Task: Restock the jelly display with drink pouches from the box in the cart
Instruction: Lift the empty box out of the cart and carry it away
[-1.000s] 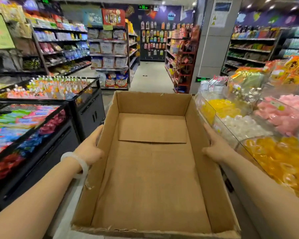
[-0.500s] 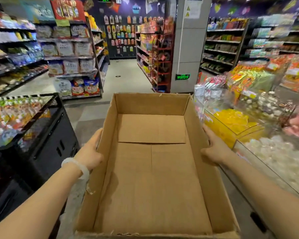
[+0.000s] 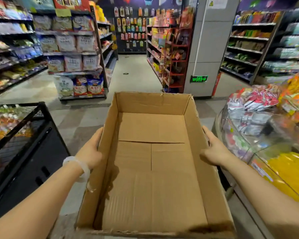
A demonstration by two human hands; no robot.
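Head view: open brown cardboard box [image 3: 152,163], flat-bottomed, nothing inside, no pouches visible in it. L hand [image 3: 91,152] flat against its left outer wall, fingers straight, pressing, white bangle [image 3: 78,165] at the wrist. R hand [image 3: 215,150] likewise on the right wall. Box carried between them, above the grey floor [image 3: 79,121]. Black mesh display bin [image 3: 22,138] w/ pouches sits left; clear curved candy case [image 3: 259,135] right. Judgement: box emptied, restock prob. done; left is getting rid of the box. No cart in view.
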